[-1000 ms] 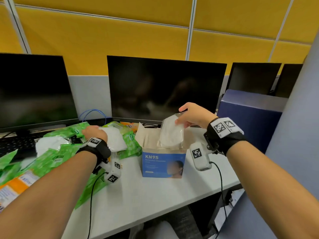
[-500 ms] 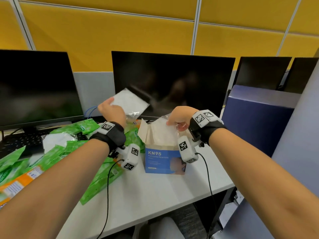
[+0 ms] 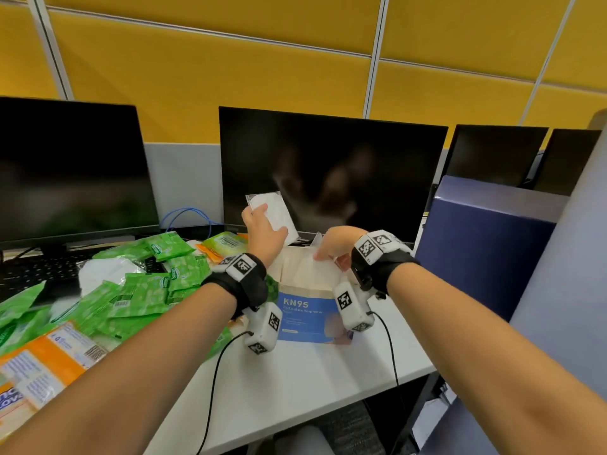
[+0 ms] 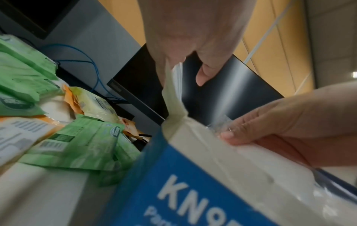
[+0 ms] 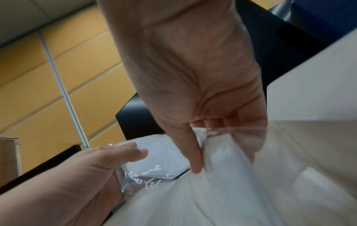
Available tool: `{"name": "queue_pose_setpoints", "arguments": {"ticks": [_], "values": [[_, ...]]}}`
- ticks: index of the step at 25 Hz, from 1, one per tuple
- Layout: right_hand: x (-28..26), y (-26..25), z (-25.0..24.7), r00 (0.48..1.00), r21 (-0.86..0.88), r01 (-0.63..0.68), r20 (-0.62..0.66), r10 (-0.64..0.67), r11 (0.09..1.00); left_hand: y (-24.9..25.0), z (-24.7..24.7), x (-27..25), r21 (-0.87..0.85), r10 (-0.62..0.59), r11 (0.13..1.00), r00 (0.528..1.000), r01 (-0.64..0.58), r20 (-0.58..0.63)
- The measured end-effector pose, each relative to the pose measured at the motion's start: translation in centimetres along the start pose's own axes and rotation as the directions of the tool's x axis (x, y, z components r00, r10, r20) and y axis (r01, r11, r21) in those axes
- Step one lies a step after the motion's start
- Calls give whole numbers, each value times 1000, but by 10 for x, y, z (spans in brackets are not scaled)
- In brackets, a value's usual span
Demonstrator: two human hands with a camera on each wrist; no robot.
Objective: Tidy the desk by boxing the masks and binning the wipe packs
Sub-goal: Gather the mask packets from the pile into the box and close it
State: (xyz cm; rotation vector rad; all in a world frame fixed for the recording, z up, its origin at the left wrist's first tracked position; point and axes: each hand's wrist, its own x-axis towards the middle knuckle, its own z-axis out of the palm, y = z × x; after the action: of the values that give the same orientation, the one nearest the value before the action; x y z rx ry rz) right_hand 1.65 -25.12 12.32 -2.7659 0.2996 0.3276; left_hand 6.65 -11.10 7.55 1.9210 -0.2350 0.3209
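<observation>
The blue KN95 mask box [image 3: 307,318] stands open on the white desk [image 3: 295,382], its blue front close up in the left wrist view [image 4: 193,191]. My left hand [image 3: 262,231] holds a white bagged mask [image 3: 274,210] upright just above the box's back left corner; the right wrist view shows that mask [image 5: 160,156] in its clear wrapper. My right hand [image 3: 333,246] pinches the top edge of another bagged mask [image 5: 222,168] that sits inside the box [image 5: 309,145]. Green wipe packs [image 3: 141,290] and an orange pack [image 3: 42,362] lie heaped at the left.
Two dark monitors [image 3: 328,172] stand behind the desk, a keyboard [image 3: 36,274] under the left one. A white mask [image 3: 105,270] lies among the green packs. A dark blue partition [image 3: 486,244] rises right of the box. A blue cable [image 3: 187,215] loops at the back.
My left hand lifted a bagged mask off the pile and carried it right, over the box. My right hand lowered its mask into the box.
</observation>
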Motion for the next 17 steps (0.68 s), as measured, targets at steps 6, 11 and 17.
{"name": "queue_pose_setpoints", "arguments": {"ticks": [6,11,17], "values": [[18,14,27,943,68,-163,305,135,984,-8,9,-6,176,114,977,991,-124,66],[-11,10,-11,999,273,-36,22,31,961,-5,12,-10,227,131,964,990,-138,44],[-19,-4,15,974,186,-32,227,-11,982,-6,22,-15,152,38,987,999,-43,36]]}}
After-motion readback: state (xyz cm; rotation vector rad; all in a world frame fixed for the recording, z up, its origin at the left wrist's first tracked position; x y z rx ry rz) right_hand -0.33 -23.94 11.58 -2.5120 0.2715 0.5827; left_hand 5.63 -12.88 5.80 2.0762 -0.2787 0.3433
